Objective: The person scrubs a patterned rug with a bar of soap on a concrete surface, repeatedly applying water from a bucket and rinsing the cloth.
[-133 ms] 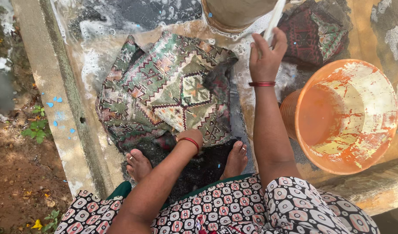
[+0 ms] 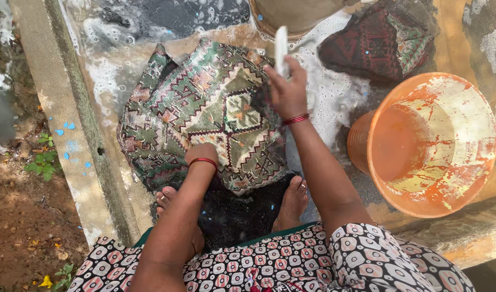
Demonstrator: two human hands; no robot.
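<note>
Gripping a white brush (image 2: 281, 50), the right hand (image 2: 287, 92) hovers over the upper right edge of the patterned cloth (image 2: 204, 113). The brush stands nearly upright in view, its long axis pointing away from the person toward the beige bucket (image 2: 291, 16). The left hand (image 2: 201, 154) presses on the cloth's near edge, its fingers hidden, so I cannot tell its grip. The cloth lies spread on a wet, soapy slab (image 2: 112, 81), with bare feet (image 2: 292, 201) just beside it. An orange tub (image 2: 437, 146) sits to the right.
</note>
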